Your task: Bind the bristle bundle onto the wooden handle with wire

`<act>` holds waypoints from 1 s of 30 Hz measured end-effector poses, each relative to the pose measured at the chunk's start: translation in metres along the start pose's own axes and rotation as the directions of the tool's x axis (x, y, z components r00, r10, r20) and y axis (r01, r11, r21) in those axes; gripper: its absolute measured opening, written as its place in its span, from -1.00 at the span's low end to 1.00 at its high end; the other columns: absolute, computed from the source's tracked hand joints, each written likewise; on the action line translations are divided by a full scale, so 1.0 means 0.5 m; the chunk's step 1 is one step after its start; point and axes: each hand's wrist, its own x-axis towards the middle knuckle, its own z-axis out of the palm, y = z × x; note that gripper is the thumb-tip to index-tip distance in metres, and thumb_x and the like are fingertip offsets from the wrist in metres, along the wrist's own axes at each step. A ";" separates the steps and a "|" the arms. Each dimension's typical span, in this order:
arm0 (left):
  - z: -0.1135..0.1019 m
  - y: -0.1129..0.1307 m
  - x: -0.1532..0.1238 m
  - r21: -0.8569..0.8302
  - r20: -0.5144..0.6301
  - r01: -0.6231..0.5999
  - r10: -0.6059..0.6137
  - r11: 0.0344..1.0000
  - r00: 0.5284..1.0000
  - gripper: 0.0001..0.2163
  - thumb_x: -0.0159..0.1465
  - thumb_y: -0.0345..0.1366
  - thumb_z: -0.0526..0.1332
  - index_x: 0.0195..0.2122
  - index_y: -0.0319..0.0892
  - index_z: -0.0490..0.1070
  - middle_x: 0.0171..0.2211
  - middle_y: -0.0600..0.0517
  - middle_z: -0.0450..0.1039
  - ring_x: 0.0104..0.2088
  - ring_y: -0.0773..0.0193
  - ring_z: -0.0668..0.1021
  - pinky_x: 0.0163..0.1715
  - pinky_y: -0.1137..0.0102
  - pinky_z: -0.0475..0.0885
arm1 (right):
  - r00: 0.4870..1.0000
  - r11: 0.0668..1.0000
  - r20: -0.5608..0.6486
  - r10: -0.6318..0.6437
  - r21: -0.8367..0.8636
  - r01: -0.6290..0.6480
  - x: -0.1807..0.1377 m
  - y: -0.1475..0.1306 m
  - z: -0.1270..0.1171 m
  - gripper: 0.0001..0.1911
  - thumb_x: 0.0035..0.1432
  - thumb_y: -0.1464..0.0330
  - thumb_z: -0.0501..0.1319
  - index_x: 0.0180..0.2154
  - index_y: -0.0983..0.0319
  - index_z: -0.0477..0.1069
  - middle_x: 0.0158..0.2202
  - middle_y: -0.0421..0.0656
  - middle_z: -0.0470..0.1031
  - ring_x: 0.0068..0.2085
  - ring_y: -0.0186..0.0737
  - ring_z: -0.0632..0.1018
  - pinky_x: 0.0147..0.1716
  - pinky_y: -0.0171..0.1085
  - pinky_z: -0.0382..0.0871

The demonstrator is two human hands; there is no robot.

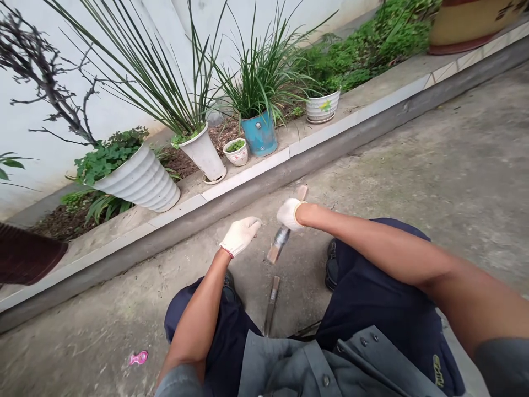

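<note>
Twelve o'clock: white-gloved right hand (290,214), fingers round flat brown wooden bar (281,237); hold steady. Eleven: white-gloved left hand (241,234), fingertips together.

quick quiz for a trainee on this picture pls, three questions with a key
1. Multiple choice: which hand grips the wooden piece with the silvery wrapping?
a) the left
b) the right
c) both

2. True or false: the left hand is gloved and held apart from that piece.

3. Fill the gap: the small pot with red marks stands between the tall white pot and the ____ pot.

Key
1. b: the right hand has it, with one end showing beyond the glove and the wrapped part on the near side.
2. True.
3. Blue: the blue pot holds a long-leaved plant.
</note>
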 end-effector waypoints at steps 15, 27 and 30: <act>0.017 0.018 -0.024 -0.112 0.124 -0.034 0.048 0.993 0.991 -0.61 0.39 -0.01 0.00 -0.40 -0.15 0.40 -0.53 0.12 0.43 -0.49 0.32 0.45 -0.45 0.45 0.28 | 0.864 0.915 -0.410 0.293 0.382 -0.129 -0.033 0.047 -0.061 -0.70 0.14 0.23 0.21 -0.14 0.21 0.56 -0.28 -0.06 0.60 -0.29 -0.17 0.55 -0.37 -0.32 0.21; -0.005 0.006 -0.022 0.098 0.045 -0.036 0.032 0.994 0.998 -0.63 0.39 -0.11 0.01 -0.46 -0.15 0.42 -0.56 0.13 0.39 -0.49 0.31 0.42 -0.41 0.40 0.21 | 0.998 0.998 0.006 -0.060 -0.036 0.060 -0.020 -0.022 0.014 -0.76 -0.07 0.46 0.32 -0.27 0.35 0.63 -0.30 0.08 0.62 -0.29 -0.07 0.60 -0.31 -0.24 0.34; -0.012 -0.005 -0.016 0.072 0.027 -0.016 0.014 0.997 1.000 -0.65 0.38 -0.10 0.01 -0.39 -0.15 0.49 -0.55 0.12 0.41 -0.47 0.29 0.44 -0.41 0.40 0.22 | 0.961 0.964 0.082 -0.264 0.015 0.264 -0.043 -0.016 0.005 -0.77 -0.07 0.38 0.30 -0.30 0.25 0.60 -0.39 -0.10 0.58 -0.41 -0.21 0.51 -0.42 -0.29 0.23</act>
